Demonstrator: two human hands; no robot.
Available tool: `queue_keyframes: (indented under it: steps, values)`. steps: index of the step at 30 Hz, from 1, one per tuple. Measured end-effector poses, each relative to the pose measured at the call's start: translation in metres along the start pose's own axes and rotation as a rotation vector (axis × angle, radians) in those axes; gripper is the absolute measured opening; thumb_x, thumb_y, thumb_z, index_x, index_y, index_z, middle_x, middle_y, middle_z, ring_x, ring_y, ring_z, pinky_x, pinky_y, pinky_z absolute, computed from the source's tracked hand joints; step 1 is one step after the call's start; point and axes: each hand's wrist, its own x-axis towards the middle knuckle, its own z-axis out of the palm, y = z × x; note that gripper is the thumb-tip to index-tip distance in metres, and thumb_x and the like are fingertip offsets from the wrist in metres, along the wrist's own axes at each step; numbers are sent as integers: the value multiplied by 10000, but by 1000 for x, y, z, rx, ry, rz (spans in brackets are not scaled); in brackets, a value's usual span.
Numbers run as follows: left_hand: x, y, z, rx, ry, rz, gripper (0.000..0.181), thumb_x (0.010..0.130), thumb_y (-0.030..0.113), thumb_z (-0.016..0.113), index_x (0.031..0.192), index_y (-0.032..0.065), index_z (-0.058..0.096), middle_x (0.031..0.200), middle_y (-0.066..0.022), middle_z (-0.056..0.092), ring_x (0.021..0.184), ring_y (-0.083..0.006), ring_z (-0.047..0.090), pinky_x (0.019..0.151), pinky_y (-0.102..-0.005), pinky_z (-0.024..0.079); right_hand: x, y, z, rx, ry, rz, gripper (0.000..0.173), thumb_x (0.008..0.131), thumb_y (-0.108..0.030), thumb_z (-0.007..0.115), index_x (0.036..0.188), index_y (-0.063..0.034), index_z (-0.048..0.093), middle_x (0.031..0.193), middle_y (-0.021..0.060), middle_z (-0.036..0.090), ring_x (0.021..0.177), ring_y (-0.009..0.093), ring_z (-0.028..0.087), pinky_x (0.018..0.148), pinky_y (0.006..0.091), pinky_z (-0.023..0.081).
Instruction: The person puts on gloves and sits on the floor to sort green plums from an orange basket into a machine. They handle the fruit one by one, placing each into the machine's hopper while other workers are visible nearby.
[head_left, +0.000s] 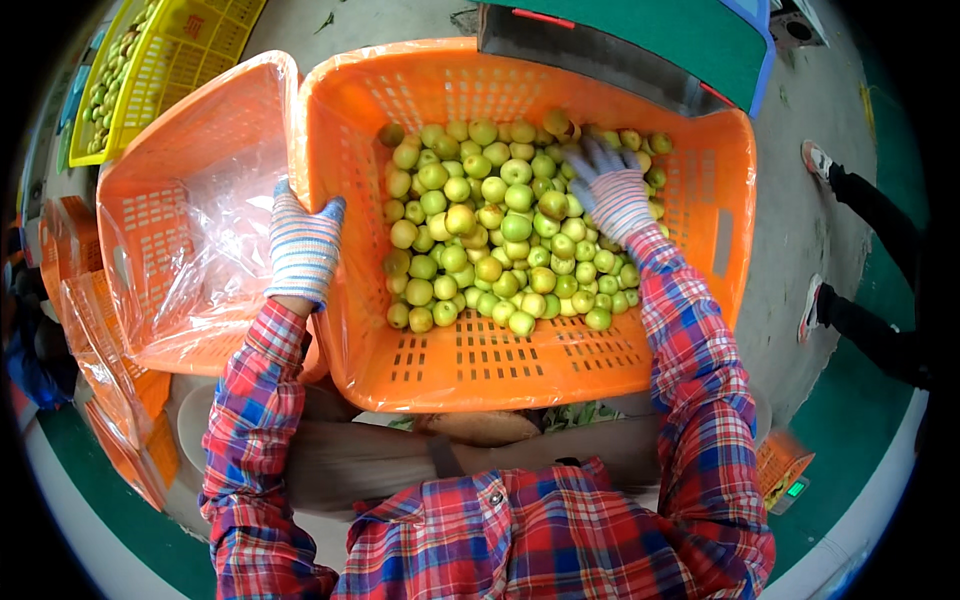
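A large orange plastic basket (420, 382), lined with clear film, stands before me with many small round green fruits (517, 199) in it, some tinged brown. My left hand (304, 244), in a striped knit glove, grips the basket's left rim where it meets a second orange basket (150, 300). That second basket holds only its clear plastic liner (225, 247). My right hand (609, 184), gloved the same way, lies with spread fingers on the fruits at the upper right of the pile. Its fingertips touch fruits; whether it grips one does not show.
A green-topped machine or table end (637, 45) overhangs the basket's far rim. At upper left stands a yellow crate (161, 90) of similar fruits. More orange baskets (112, 330) lie at left, near a partly seen person. Another person's legs (870, 202) are at right.
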Motion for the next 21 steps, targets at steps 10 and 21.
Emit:
queue_keyframes:
  steps: [10, 21]
  values:
    - [-1, -5, 2, 53, 8, 26, 459, 785, 153, 754, 1142, -30, 531, 965, -238, 670, 869, -377, 664, 788, -423, 525, -49, -41, -73, 170, -346, -253, 58, 740, -110, 669, 777, -66, 661, 751, 119, 629, 730, 303, 629, 624, 421, 530]
    - [-8, 8, 1, 38, -26, -13, 456, 791, 180, 753, 1130, -32, 534, 991, -224, 669, 890, -340, 664, 800, -407, 522, -85, -103, -30, 176, -359, -581, 293, 854, -387, 605, 913, -109, 679, 847, 51, 635, 891, 215, 615, 908, 423, 413]
